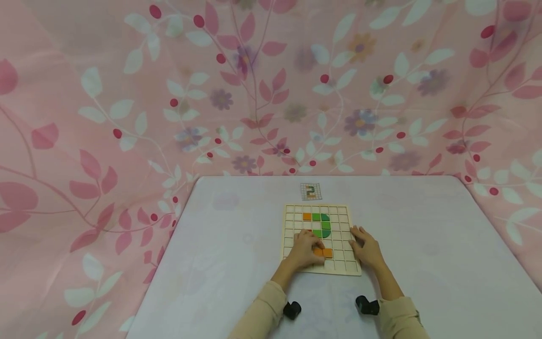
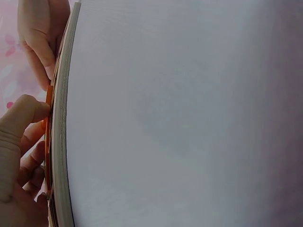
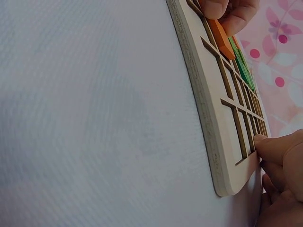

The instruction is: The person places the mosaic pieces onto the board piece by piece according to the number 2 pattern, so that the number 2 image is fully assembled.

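A light wooden grid board (image 1: 340, 266) lies on the table with coloured tiles in its squares. My left hand (image 1: 304, 249) is over its lower left part, thumb and fingertip pinching an orange square tile (image 1: 318, 253). Another orange tile (image 1: 328, 253) sits just right of it. Green tiles (image 1: 325, 225), two with curved edges, and an orange tile (image 1: 306, 216) sit farther up; the left hand partly hides a reddish-orange one. My right hand (image 1: 368, 249) rests at the board's right edge, with a fingertip touching its top in the right wrist view.
Beyond the board lies a small pattern card (image 1: 311, 191) with a 2-like figure on a grid. The white-covered table (image 1: 228, 235) ends at a pink floral curtain (image 1: 271, 94). Black devices (image 1: 367, 306) are at both wrists.
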`<state>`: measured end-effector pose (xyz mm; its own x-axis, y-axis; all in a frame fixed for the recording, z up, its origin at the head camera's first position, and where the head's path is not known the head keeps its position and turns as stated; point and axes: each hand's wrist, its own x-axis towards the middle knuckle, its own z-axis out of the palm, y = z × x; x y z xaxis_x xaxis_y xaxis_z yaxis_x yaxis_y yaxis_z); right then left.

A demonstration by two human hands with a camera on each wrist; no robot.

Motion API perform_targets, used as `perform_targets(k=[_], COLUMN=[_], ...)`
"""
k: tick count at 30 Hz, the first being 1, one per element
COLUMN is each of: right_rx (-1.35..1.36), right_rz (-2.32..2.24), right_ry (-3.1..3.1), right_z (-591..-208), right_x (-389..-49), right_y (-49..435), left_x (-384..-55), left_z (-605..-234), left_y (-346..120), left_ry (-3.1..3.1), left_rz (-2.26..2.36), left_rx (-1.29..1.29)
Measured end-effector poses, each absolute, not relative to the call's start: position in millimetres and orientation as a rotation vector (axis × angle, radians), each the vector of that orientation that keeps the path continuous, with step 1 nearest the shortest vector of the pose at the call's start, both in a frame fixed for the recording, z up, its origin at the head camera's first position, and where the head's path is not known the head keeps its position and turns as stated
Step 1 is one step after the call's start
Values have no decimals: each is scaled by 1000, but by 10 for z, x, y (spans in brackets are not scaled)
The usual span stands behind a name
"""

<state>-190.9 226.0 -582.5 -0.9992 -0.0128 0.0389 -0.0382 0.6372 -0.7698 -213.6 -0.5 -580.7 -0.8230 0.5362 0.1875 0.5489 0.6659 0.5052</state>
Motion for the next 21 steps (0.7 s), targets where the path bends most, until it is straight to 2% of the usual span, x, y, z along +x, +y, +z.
perform_targets(k=[10, 21], right_rx=[42, 21], right_rz=[1330, 1330], right_ry=[-2813, -2829], right_z=[-5804, -5791], right_x=[-1909, -1899], right_y=[2255, 2251], left_x=[-2154, -2104], left_z=[-5780, -5804], left_y=[6, 116], left_ry=[-2908, -2859], left_rz=[-847, -719], left_rx=[-882, -972])
